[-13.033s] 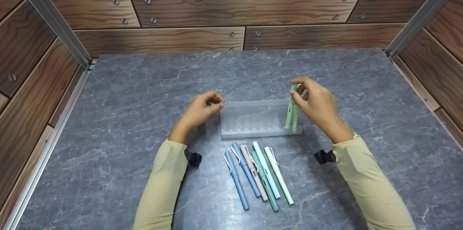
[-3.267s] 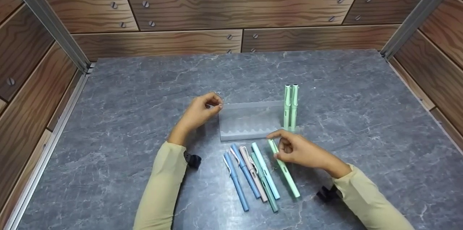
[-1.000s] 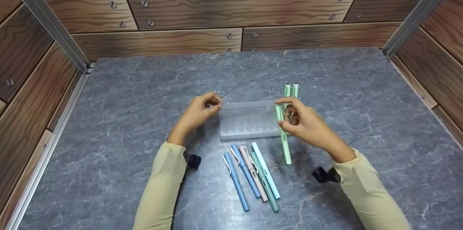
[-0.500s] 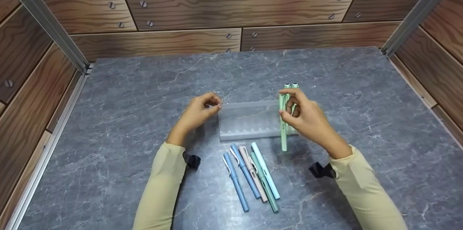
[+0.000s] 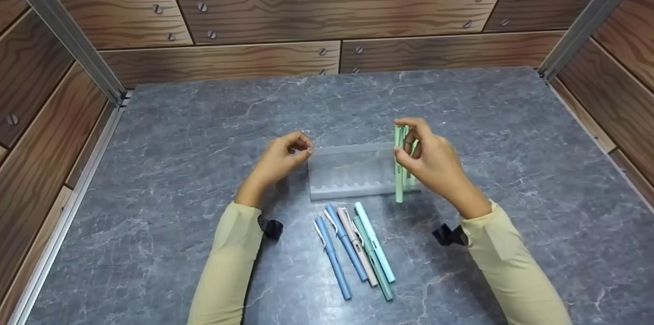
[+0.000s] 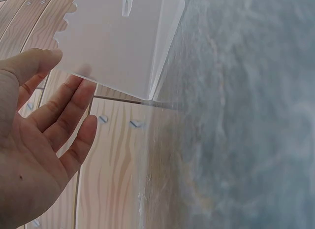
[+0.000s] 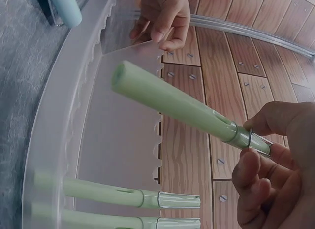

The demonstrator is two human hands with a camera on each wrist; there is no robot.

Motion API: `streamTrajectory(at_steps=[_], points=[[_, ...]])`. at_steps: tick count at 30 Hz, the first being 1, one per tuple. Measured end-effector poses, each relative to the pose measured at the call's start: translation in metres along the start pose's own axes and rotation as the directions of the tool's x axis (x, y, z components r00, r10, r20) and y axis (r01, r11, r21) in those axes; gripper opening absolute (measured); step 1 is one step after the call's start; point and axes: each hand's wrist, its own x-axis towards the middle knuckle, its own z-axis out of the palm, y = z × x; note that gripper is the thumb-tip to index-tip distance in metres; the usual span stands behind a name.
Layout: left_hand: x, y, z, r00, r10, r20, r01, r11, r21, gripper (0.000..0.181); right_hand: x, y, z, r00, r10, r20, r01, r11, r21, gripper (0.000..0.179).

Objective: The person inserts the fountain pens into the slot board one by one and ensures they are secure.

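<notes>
My right hand (image 5: 434, 161) pinches a light green pen (image 5: 399, 182) near its clip end. It hangs nearly upright before the right part of a clear, notched pen rack (image 5: 352, 166). In the right wrist view that pen (image 7: 167, 98) is tilted and apart from the rack. Two matching green pens (image 7: 172, 200) stand side by side in the rack's right end; in the head view my right hand partly hides them. My left hand (image 5: 283, 156) pinches the rack's upper left corner; in the left wrist view its thumb and fingers (image 6: 66, 115) are at the panel's edge.
In front of the rack lie several loose pens: two blue ones (image 5: 334, 258), a pinkish-grey one (image 5: 357, 246), a teal one (image 5: 375, 263) and a pale blue one (image 5: 375, 243). The grey marbled table (image 5: 214, 120) is bounded by wood-patterned walls (image 5: 265, 18).
My right hand set a second green pen in the rack, then picked up a third from the table. Lately it has raised this pen and turned it more upright. My left hand stays at the corner.
</notes>
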Motion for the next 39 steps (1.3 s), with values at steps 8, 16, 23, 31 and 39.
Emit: streamTrajectory(at_steps=[8, 16, 23, 31, 39], points=[[-0.001, 0.002, -0.001, 0.999, -0.036, 0.010, 0.036, 0.999, 0.004, 0.009, 0.003, 0.003, 0.002, 0.999, -0.026, -0.048, 0.023, 0.998, -0.050, 0.045], [-0.001, 0.002, -0.001, 0.999, -0.031, 0.013, 0.031, 1.000, 0.003, 0.009, 0.007, 0.009, 0.007, 0.995, -0.032, -0.097, 0.022, 0.994, -0.102, 0.047], [-0.001, 0.002, -0.001, 1.000, -0.017, 0.007, 0.017, 1.000, 0.009, 0.010, 0.009, 0.016, 0.013, 0.989, -0.052, -0.139, 0.030, 0.988, -0.154, 0.046], [-0.002, 0.002, -0.001, 1.000, -0.020, 0.008, 0.020, 1.000, 0.005, 0.009, 0.010, 0.023, 0.019, 0.978, -0.100, -0.185, 0.063, 0.978, -0.197, 0.044], [-0.002, 0.003, -0.001, 1.000, -0.023, 0.009, 0.023, 0.999, 0.034, 0.008, 0.012, 0.030, 0.026, 0.968, -0.145, -0.205, 0.102, 0.973, -0.206, 0.045]])
